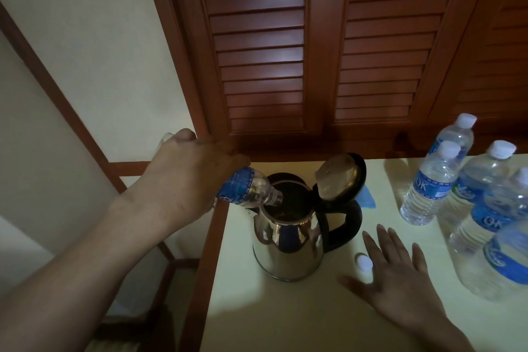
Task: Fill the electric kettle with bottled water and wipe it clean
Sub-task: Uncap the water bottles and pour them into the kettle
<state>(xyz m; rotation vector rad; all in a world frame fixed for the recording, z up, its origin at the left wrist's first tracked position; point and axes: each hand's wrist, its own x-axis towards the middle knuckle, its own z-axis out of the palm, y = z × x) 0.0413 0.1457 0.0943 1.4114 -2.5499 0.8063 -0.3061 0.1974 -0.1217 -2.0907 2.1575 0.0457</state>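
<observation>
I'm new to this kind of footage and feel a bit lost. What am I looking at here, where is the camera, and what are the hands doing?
This is one picture from a camera worn on a person's head, looking down at their own two bare hands; there is no machine. The left hand holds an uncapped water bottle tipped so its neck points into the open steel kettle, whose lid is flipped up. The right hand is open, fingers spread just over the pale table, holding nothing. A white bottle cap lies beside it. Several capped water bottles stand at the right, and something blue lies behind the kettle. Brown slatted doors fill the background.
</observation>
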